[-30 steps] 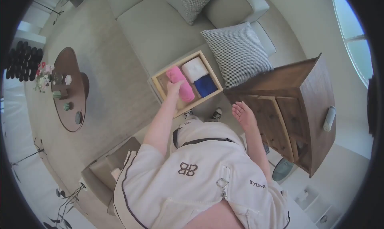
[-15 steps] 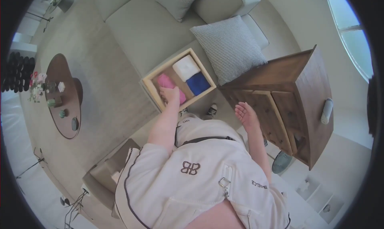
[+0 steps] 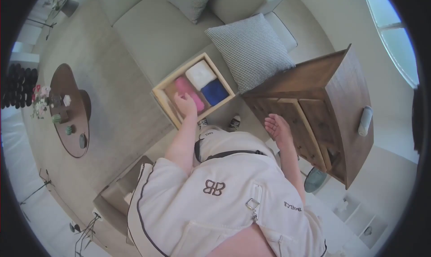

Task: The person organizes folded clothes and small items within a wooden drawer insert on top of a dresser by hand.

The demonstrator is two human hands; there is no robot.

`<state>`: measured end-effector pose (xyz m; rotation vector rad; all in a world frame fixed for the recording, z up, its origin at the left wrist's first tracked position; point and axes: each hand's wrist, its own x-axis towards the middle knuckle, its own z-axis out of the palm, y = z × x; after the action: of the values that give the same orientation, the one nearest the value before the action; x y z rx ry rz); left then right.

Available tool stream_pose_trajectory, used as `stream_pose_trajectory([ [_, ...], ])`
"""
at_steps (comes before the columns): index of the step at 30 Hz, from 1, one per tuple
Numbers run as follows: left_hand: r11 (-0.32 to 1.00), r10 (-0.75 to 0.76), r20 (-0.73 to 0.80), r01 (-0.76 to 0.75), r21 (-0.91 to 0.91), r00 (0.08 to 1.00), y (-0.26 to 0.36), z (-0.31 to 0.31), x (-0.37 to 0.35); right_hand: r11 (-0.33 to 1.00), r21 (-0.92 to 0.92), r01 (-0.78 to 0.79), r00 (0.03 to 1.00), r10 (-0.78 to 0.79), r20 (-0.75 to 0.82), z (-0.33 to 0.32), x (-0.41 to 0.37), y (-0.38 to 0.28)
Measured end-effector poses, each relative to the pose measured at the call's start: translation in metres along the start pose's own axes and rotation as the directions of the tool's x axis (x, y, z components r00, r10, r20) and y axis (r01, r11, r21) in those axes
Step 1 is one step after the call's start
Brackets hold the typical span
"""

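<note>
A light wooden drawer box (image 3: 161,99) rests on the edge of the sofa in front of me. Inside it are a pink folded cloth (image 3: 195,102), a white folded cloth (image 3: 200,75) and a blue folded cloth (image 3: 214,92). My left hand (image 3: 186,105) reaches over the near side of the box against the left side of the pink cloth, its fingers apart and partly bent, not wrapped round it. My right hand (image 3: 279,127) hovers near the front of a brown wooden dresser (image 3: 314,117), fingers stretched and holding nothing.
A houndstooth cushion (image 3: 251,52) leans on the grey sofa (image 3: 143,37) behind the box. The dresser carries a rolled light cloth (image 3: 365,121). To the left stands a low oval table (image 3: 67,81) with flowers (image 3: 41,97). My shoes (image 3: 234,123) show below the box.
The pink cloth has slid closer to the white and blue ones, baring more box floor on its left. My left hand has shifted to its left side. The view has moved slightly.
</note>
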<state>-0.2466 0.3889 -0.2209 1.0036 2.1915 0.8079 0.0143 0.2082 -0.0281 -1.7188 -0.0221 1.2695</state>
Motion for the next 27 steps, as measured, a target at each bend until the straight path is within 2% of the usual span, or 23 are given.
stream_pose_trajectory([
  [3,0.994,-0.085,0.074,0.09,-0.066,0.994,0.004,-0.012,0.003,1.0,-0.003,-0.004,0.999,0.004,0.032,-0.001,0.002,0.002],
  [6,0.976,-0.191,0.226,0.16,0.148,0.955,-0.007,-0.012,0.01,1.0,-0.018,-0.022,0.999,0.023,0.032,0.0,0.008,0.003],
  [8,0.979,-0.193,0.294,0.202,-0.001,0.936,-0.014,-0.01,0.01,0.999,-0.033,-0.002,0.997,0.004,0.071,0.0,0.009,0.002],
  [12,0.961,-0.211,0.369,0.261,-0.092,0.905,-0.025,0.002,0.016,0.998,-0.062,0.01,0.995,-0.004,0.1,0.003,0.008,-0.001],
  [15,0.949,-0.222,0.378,0.289,-0.129,0.899,-0.03,0.02,0.022,0.996,-0.094,-0.004,0.995,0.014,0.103,0.005,0.009,0.0],
  [18,0.955,-0.269,0.23,0.291,-0.066,0.935,0.009,-0.001,0.001,0.989,-0.147,-0.01,0.996,0.022,0.082,0.006,0.005,-0.002],
  [21,0.986,-0.157,-0.005,0.157,0.047,0.988,0.007,-0.006,-0.005,0.994,-0.108,-0.008,0.994,0.02,0.104,0.003,0.009,0.001],
  [27,0.979,-0.19,0.197,0.17,0.113,0.962,-0.001,-0.019,0.013,0.995,-0.104,-0.001,0.991,0.014,0.131,0.005,0.012,0.012],
])
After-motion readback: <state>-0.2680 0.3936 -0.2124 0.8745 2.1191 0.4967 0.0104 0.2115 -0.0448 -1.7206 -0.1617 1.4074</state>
